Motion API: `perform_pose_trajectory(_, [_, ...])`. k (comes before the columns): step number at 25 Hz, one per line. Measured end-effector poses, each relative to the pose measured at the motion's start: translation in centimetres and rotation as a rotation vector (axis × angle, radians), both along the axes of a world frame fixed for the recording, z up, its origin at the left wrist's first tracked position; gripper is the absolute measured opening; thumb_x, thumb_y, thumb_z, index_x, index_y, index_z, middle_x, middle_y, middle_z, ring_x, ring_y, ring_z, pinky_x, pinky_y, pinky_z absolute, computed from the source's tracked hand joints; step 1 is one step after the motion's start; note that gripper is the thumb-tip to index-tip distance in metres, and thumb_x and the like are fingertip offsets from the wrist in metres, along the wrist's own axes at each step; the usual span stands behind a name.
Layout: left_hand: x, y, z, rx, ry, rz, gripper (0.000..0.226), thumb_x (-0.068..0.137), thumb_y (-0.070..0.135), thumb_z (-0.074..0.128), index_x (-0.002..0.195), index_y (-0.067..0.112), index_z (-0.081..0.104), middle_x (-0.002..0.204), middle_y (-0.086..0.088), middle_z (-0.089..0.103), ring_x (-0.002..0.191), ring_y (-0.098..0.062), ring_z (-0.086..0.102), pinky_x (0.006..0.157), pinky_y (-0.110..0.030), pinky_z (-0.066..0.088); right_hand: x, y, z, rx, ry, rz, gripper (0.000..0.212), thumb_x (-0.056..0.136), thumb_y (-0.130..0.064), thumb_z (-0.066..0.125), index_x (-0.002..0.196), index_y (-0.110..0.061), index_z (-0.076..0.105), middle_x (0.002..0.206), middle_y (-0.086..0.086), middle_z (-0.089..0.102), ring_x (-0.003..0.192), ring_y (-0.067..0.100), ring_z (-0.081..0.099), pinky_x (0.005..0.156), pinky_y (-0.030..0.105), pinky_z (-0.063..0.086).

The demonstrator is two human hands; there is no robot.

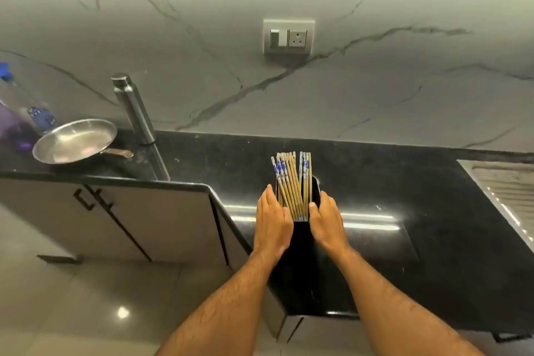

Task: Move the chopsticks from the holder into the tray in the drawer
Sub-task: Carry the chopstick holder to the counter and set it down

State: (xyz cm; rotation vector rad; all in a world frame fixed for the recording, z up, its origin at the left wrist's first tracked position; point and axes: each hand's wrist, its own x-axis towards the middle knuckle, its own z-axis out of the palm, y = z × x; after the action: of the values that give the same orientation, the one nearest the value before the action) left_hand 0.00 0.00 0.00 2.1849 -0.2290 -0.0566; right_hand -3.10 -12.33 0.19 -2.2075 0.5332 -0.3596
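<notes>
A black holder (pixel 300 243) stands on the black counter (pixel 404 254) near its front edge. Several yellow chopsticks (pixel 294 185) with blue-and-white tops stick up out of it, leaning slightly left. My left hand (pixel 271 225) presses flat against the holder's left side, and my right hand (pixel 325 222) grips its right side, thumb at the rim. Both hands clasp the holder between them. No drawer or tray is in view.
A steel frying pan (pixel 75 140) lies on the counter at far left, with a steel bottle (pixel 134 108) behind it and a clear bottle with a blue cap (pixel 17 101). A steel sink drainboard (pixel 508 191) is at right. Cabinet doors (pixel 115 220) sit below left.
</notes>
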Motion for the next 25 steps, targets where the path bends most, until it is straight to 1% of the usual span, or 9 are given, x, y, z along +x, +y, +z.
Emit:
perform_pose_trajectory(3, [0.7, -1.0, -1.3, -0.122, 0.235, 0.058, 0.063, 0.090, 0.018, 0.040, 0.152, 0.017, 0.027, 0.152, -0.004, 0.039, 0.141, -0.024, 0.035, 0.117, -0.044, 0.030, 0.6, -0.6, -1.4, 0.216, 0.055, -0.066, 0.019, 0.098, -0.017, 0.042, 0.109, -0.018, 0.058, 0.106, 0.004, 0.065, 0.098, 0.019, 0.061, 0.079, 0.037, 0.050])
perform_pose_trajectory(5, [1.2, -1.4, -2.4, -0.231, 0.281, 0.090, 0.043, 0.090, 0.022, 0.041, 0.131, 0.029, 0.049, 0.127, 0.003, 0.061, 0.119, -0.017, 0.057, 0.101, -0.047, 0.049, 0.5, -0.6, -2.1, 0.297, 0.064, -0.089, 0.023, 0.099, -0.017, 0.042, 0.110, -0.018, 0.062, 0.101, 0.000, 0.068, 0.096, 0.016, 0.064, 0.077, 0.035, 0.053])
perform_pose_trajectory(7, [1.1, -1.5, -2.8, -0.311, 0.287, 0.112, 0.029, 0.094, 0.022, 0.042, 0.116, 0.033, 0.058, 0.107, 0.009, 0.067, 0.100, -0.006, 0.063, 0.086, -0.035, 0.056, 0.5, -0.4, -2.5, 0.330, 0.047, -0.085, 0.026, 0.099, -0.018, 0.041, 0.109, -0.022, 0.065, 0.097, -0.004, 0.070, 0.094, 0.014, 0.067, 0.079, 0.037, 0.058])
perform_pose_trajectory(9, [0.9, -1.5, -2.2, -0.347, 0.253, 0.128, 0.027, 0.096, 0.020, 0.042, 0.114, 0.030, 0.060, 0.103, 0.009, 0.068, 0.096, -0.004, 0.063, 0.078, -0.024, 0.052, 0.7, 0.0, -2.7, 0.363, 0.048, -0.073, 0.027, 0.100, -0.020, 0.040, 0.105, -0.025, 0.066, 0.095, -0.005, 0.071, 0.091, 0.012, 0.068, 0.079, 0.039, 0.061])
perform_pose_trajectory(12, [0.3, -0.5, -2.2, -0.371, 0.233, 0.176, 0.031, 0.094, 0.013, 0.040, 0.116, 0.026, 0.059, 0.105, 0.007, 0.066, 0.098, -0.005, 0.061, 0.081, -0.027, 0.052, 0.8, 1.2, -2.4, 0.335, 0.019, -0.052, 0.030, 0.105, -0.021, 0.034, 0.105, -0.018, 0.064, 0.095, -0.001, 0.068, 0.092, 0.015, 0.066, 0.078, 0.037, 0.058])
perform_pose_trajectory(15, [-0.3, 1.3, -2.4, -0.422, 0.170, 0.278, 0.031, 0.099, 0.016, 0.037, 0.118, 0.022, 0.060, 0.108, 0.003, 0.066, 0.100, -0.009, 0.061, 0.089, -0.033, 0.052, 0.8, 3.3, -2.2, 0.322, -0.049, 0.013, 0.035, 0.109, -0.024, 0.030, 0.100, -0.014, 0.062, 0.089, -0.001, 0.065, 0.086, 0.014, 0.064, 0.068, 0.028, 0.049])
perform_pose_trajectory(20, [-2.7, 7.8, -1.8, -0.604, 0.066, 0.580, 0.043, 0.102, 0.024, 0.033, 0.133, 0.012, 0.059, 0.122, 0.001, 0.067, 0.106, -0.004, 0.061, 0.091, -0.013, 0.046, 0.4, 10.9, -2.7, 0.328, -0.082, 0.200, 0.036, 0.109, -0.024, 0.031, 0.096, -0.014, 0.063, 0.087, 0.003, 0.067, 0.081, 0.018, 0.064, 0.072, 0.044, 0.056])
perform_pose_trajectory(22, [-4.2, 11.2, -2.4, -0.644, 0.041, 0.679, 0.040, 0.105, 0.019, 0.034, 0.135, 0.008, 0.057, 0.123, 0.002, 0.063, 0.101, 0.004, 0.058, 0.087, -0.006, 0.043, -0.4, 14.4, -3.6, 0.342, -0.068, 0.278, 0.035, 0.108, -0.026, 0.031, 0.097, -0.017, 0.063, 0.088, 0.003, 0.068, 0.081, 0.019, 0.065, 0.072, 0.047, 0.058])
perform_pose_trajectory(25, [-8.0, 17.2, -3.7, -0.661, 0.001, 0.797, 0.039, 0.105, 0.017, 0.033, 0.131, 0.009, 0.060, 0.115, 0.001, 0.066, 0.098, 0.001, 0.061, 0.087, -0.018, 0.051, -2.7, 20.4, -5.2, 0.347, -0.048, 0.408, 0.034, 0.108, -0.027, 0.033, 0.094, -0.019, 0.063, 0.085, 0.001, 0.068, 0.077, 0.016, 0.065, 0.069, 0.044, 0.057])
